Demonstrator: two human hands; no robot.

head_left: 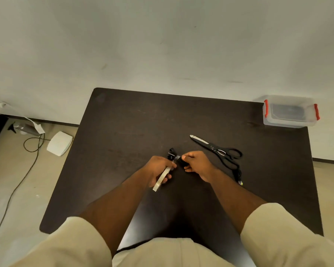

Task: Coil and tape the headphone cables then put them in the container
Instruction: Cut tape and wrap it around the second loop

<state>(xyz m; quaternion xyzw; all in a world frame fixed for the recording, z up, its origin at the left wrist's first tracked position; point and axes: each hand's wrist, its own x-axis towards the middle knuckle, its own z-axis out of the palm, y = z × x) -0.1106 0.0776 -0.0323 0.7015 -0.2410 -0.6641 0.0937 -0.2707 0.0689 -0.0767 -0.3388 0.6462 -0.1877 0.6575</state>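
A small black coil of headphone cable [171,153] sits between my hands at the middle of the dark table [123,132]. My left hand [159,168] grips a roll of clear tape [161,179] seen edge-on, with a strip of tape [176,158] running from it across the coil. My right hand [196,163] pinches the coil's right end. A clear plastic container [289,123] with red clips stands open at the far right corner. A second black cable bundle [239,176] lies right of my right wrist.
Black-handled scissors [217,149] lie shut on the table just right of my right hand, blades pointing far left. On the floor to the left are a white box [59,143], a dark cord [30,143] and a bottle [25,128].
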